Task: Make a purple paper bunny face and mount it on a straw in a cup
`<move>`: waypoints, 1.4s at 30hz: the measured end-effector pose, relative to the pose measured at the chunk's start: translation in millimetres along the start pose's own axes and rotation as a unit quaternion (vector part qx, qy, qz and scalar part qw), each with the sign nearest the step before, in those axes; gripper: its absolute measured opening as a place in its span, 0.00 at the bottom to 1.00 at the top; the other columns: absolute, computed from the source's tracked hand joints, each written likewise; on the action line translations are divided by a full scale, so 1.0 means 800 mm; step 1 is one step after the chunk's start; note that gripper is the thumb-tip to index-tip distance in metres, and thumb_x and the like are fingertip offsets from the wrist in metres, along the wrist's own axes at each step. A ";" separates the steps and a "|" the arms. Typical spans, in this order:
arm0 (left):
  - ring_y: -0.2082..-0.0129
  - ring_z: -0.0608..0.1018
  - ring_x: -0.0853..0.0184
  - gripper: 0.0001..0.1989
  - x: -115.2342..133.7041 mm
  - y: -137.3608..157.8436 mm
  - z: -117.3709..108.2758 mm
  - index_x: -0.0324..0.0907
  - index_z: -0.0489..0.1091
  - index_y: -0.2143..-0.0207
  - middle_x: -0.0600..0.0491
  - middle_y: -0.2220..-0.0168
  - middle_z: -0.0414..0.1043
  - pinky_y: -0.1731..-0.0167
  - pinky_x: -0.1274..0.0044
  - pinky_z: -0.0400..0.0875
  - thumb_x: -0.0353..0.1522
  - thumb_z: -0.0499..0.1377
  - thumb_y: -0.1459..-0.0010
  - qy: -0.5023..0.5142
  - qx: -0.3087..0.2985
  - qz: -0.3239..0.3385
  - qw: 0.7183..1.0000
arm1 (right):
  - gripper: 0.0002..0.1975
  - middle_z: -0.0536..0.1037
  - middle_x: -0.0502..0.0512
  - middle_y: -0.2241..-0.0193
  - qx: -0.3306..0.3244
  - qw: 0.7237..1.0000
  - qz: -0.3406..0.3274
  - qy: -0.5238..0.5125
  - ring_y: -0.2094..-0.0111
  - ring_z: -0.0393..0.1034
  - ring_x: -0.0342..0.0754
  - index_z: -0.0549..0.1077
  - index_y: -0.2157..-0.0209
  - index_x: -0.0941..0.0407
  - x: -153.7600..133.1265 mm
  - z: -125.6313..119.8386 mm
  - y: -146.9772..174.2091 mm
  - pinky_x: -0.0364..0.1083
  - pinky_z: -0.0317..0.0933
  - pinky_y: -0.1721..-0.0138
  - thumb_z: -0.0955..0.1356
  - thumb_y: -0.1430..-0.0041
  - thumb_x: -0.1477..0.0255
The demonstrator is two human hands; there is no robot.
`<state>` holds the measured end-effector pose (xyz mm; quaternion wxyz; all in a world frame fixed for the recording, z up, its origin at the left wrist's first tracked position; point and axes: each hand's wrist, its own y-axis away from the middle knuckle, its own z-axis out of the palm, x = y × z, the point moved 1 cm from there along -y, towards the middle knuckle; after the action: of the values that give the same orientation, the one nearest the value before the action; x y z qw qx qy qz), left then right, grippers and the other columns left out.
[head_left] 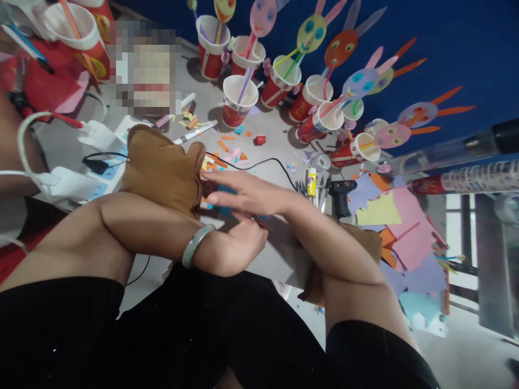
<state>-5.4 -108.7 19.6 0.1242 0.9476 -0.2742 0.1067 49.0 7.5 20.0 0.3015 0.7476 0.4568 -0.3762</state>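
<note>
My left hand, below a pale green bangle, is bent inward with its fingers curled. What they hold, if anything, is hidden. Just beyond it, my right hand reaches leftward over the grey table with its fingers stretched out. Under and beside these fingers shows a blue piece, mostly covered, its kind unclear. A brown cushion lies at the right fingertips and along my left forearm. Paper scraps are scattered beyond the hands.
Red-and-white paper cups with paper rabbit faces line the back. A glue gun, a yellow glue bottle and coloured paper sheets lie to the right. A power strip with plugged-in chargers and cables is at left.
</note>
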 end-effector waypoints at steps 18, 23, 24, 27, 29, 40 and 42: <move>0.63 0.87 0.45 0.16 0.003 -0.004 -0.030 0.26 0.78 0.51 0.29 0.61 0.83 0.72 0.68 0.75 0.19 0.56 0.38 -0.173 -0.098 0.055 0.979 | 0.24 0.80 0.68 0.44 0.242 0.835 0.340 0.358 0.40 0.72 0.66 0.72 0.36 0.59 0.115 -0.132 -0.035 0.63 0.65 0.40 0.63 0.30 0.68; 0.63 0.87 0.43 0.16 0.003 -0.002 -0.029 0.27 0.79 0.53 0.30 0.63 0.84 0.73 0.66 0.78 0.18 0.56 0.39 -0.175 -0.085 0.069 0.978 | 0.20 0.80 0.67 0.46 0.227 0.825 0.374 0.358 0.42 0.74 0.66 0.78 0.43 0.58 0.124 -0.138 -0.063 0.60 0.67 0.44 0.63 0.29 0.67; 0.63 0.87 0.43 0.16 0.003 -0.002 -0.029 0.27 0.79 0.53 0.31 0.64 0.84 0.72 0.65 0.79 0.18 0.56 0.40 -0.176 -0.085 0.071 0.978 | 0.19 0.81 0.67 0.47 0.226 0.825 0.374 0.358 0.43 0.75 0.66 0.79 0.46 0.59 0.124 -0.136 -0.066 0.60 0.67 0.44 0.63 0.30 0.68; 0.63 0.87 0.42 0.16 0.003 -0.001 -0.030 0.27 0.79 0.54 0.32 0.65 0.83 0.73 0.65 0.79 0.17 0.55 0.41 -0.178 -0.077 0.078 0.978 | 0.19 0.82 0.70 0.50 0.235 0.818 0.368 0.374 0.45 0.75 0.66 0.80 0.51 0.62 0.125 -0.128 -0.071 0.60 0.68 0.46 0.60 0.30 0.72; 0.63 0.87 0.43 0.17 0.003 -0.001 -0.028 0.27 0.79 0.54 0.32 0.65 0.84 0.74 0.65 0.80 0.17 0.55 0.41 -0.184 -0.078 0.083 0.976 | 0.19 0.82 0.72 0.51 0.239 0.812 0.366 0.387 0.46 0.76 0.67 0.80 0.52 0.63 0.125 -0.123 -0.072 0.60 0.68 0.47 0.60 0.31 0.73; 0.68 0.87 0.50 0.18 0.004 0.009 -0.041 0.29 0.79 0.55 0.37 0.68 0.83 0.75 0.70 0.76 0.16 0.55 0.43 -0.179 -0.093 0.105 0.974 | 0.20 0.84 0.67 0.61 0.248 0.810 0.296 0.442 0.58 0.78 0.61 0.81 0.55 0.56 0.051 -0.070 -0.016 0.55 0.66 0.60 0.58 0.29 0.72; 0.68 0.87 0.50 0.16 0.004 0.013 -0.038 0.30 0.79 0.54 0.37 0.67 0.83 0.76 0.71 0.75 0.17 0.56 0.42 -0.178 -0.098 0.105 0.973 | 0.20 0.84 0.65 0.65 0.192 0.832 0.238 0.462 0.63 0.77 0.59 0.80 0.53 0.56 0.027 -0.036 0.001 0.51 0.61 0.66 0.57 0.28 0.72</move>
<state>-12.2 -109.9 50.9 0.1535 0.9005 -0.3991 -0.0788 64.8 39.7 17.0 -0.0138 0.9629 0.2692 0.0165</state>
